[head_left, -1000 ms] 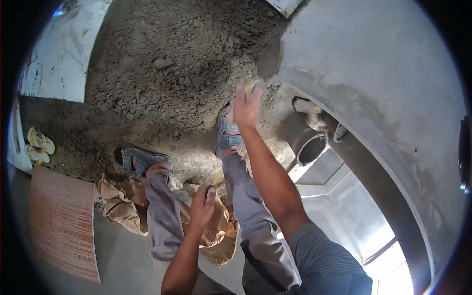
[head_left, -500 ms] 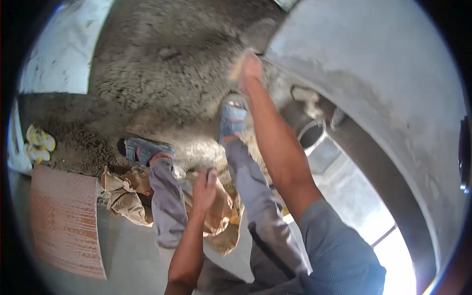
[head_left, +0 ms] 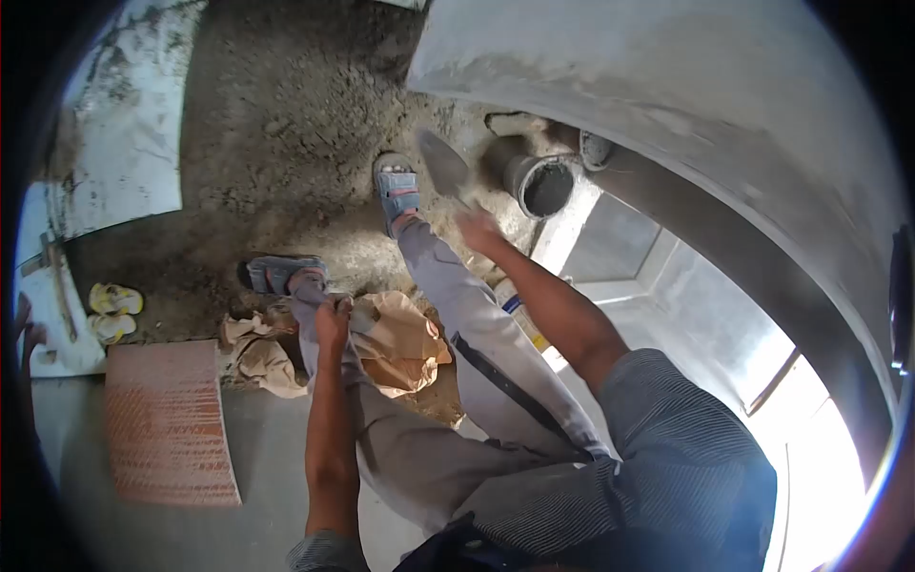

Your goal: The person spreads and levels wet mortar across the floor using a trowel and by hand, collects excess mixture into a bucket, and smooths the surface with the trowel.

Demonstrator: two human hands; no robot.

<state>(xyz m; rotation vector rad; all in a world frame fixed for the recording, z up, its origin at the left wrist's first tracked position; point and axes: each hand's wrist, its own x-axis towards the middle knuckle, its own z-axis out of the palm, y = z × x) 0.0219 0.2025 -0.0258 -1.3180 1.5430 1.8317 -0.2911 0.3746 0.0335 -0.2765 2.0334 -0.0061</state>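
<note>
My right hand (head_left: 481, 232), slightly blurred, is closed round the handle of a trowel (head_left: 443, 164). The trowel's pointed grey blade slants up and left, beside my sandalled foot (head_left: 396, 191). Just right of the blade is a dark round bucket (head_left: 546, 188) with a pale rim and a grey inside. My left hand (head_left: 334, 319) is closed against the shin of my grey trousers (head_left: 319, 348). Whether its fingers pinch the cloth or something small is hidden. Crumpled brown paper (head_left: 396, 343) lies between my legs.
Rough grey mortar or soil (head_left: 286, 124) covers the ground ahead. A curved smooth wall edge (head_left: 648, 76) rises on the right. To the left are a white sheet (head_left: 133, 143), yellow-and-white slippers (head_left: 114, 300) and a reddish tile (head_left: 172, 419). Another person's hand (head_left: 33, 336) shows at the far left.
My right hand has drawn back toward me from beside the wall edge, bringing the trowel with it. My left hand has moved up and left onto my shin. The view has shifted.
</note>
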